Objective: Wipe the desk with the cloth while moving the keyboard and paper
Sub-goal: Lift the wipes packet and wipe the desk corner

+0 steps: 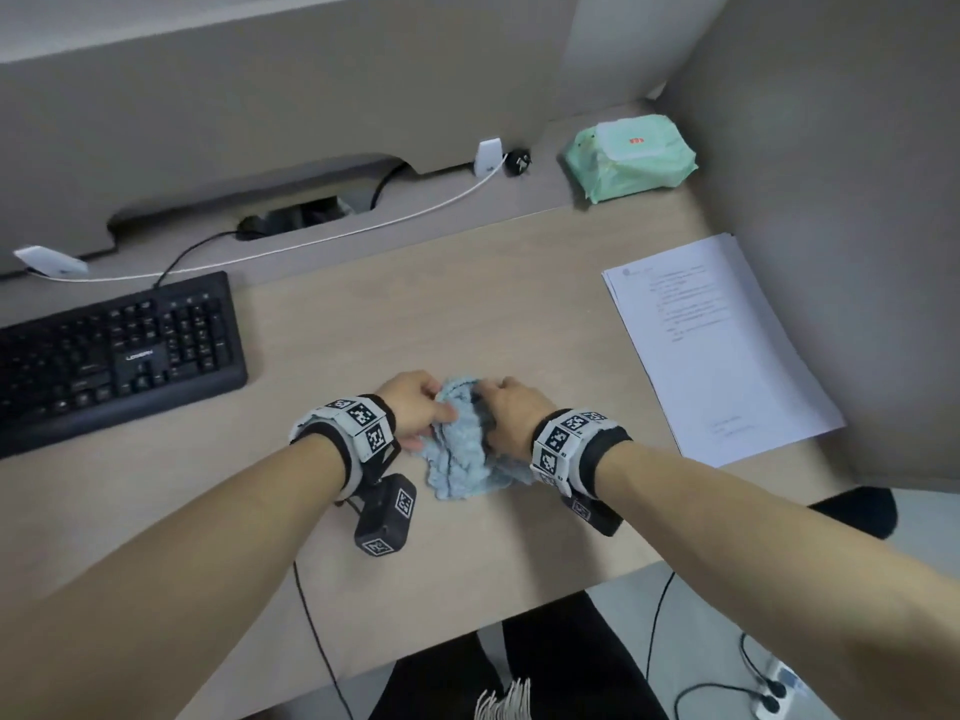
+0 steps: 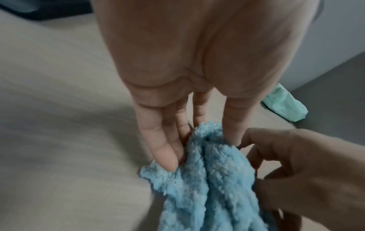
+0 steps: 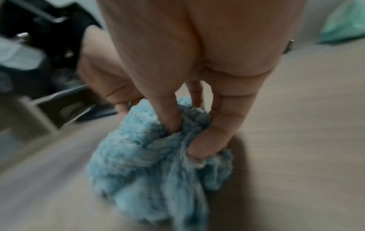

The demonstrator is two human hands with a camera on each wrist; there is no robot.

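Note:
A fluffy light-blue cloth [image 1: 462, 459] lies bunched on the beige desk [image 1: 441, 304], near the middle front. My left hand [image 1: 431, 413] pinches its left upper fold between thumb and fingers, as the left wrist view shows on the cloth [image 2: 207, 179]. My right hand [image 1: 498, 407] grips the right side, its fingers [image 3: 209, 140] dug into the cloth [image 3: 148, 164]. The black keyboard [image 1: 119, 350] sits at the left. A stack of printed paper [image 1: 722, 345] lies at the right, against the side wall.
A green pack of wipes [image 1: 628, 158] sits in the back right corner. A white cable [image 1: 311, 241] runs along the back between two white plugs, near a cable slot. Partition walls close off the back and the right side.

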